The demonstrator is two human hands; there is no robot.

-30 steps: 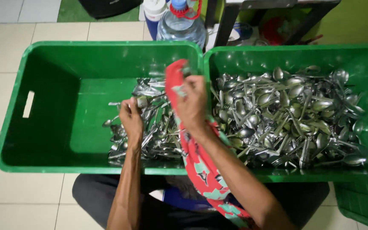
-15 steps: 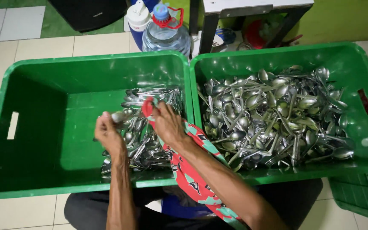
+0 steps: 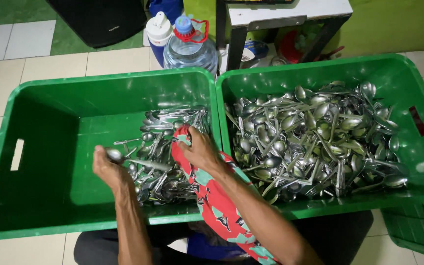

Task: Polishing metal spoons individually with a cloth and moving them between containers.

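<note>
Two deep green plastic crates stand side by side on the pale tiled floor (image 3: 40, 64), their long walls touching. The right-hand crate (image 3: 418, 162) is heaped with a big tangle of stainless-steel spoons and forks (image 3: 315, 132) that covers nearly all of its bottom. The left-hand crate (image 3: 35, 147) carries a smaller heap of the same steel cutlery (image 3: 165, 147), bunched against its right wall, with the left part of its bottom bare.

Behind the crates stand a large clear plastic water bottle with a blue cap and red handle (image 3: 190, 46), a white-capped blue flask (image 3: 159, 32) just beside it, a black box (image 3: 99, 19), and the dark legs of a white-topped stool (image 3: 280, 19).

A red cloth with a teal and white pattern (image 3: 217, 211) drapes over the right forearm and down past the near rim of the left-hand crate. The right hand (image 3: 199, 149) lies palm-down on the smaller heap, fingers curled around the top end of the cloth. The left hand (image 3: 108, 169) hovers over the left edge of that heap, its fingers pinching a single steel spoon (image 3: 131, 159) by the bowl end, the handle pointing right across the pile.
</note>
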